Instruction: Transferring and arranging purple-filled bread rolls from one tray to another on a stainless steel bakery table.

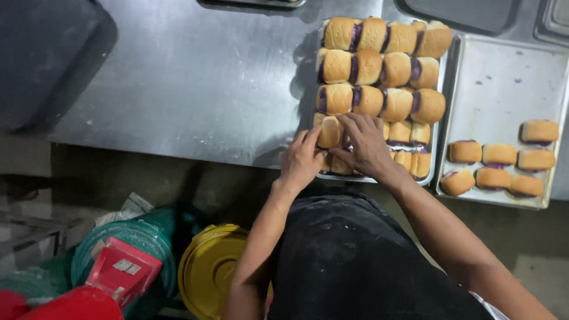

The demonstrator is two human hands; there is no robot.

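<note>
Red box w/ white labels — bottom left, nr hands

Crowded tray of rolls left of sparser tray

The rolls are golden brown with dark purple bands of filling between them; the trays and the table are dull grey steel; the apron is black, dusted with pale specks; below sit a yellow lid, teal tubs and a red container
</note>
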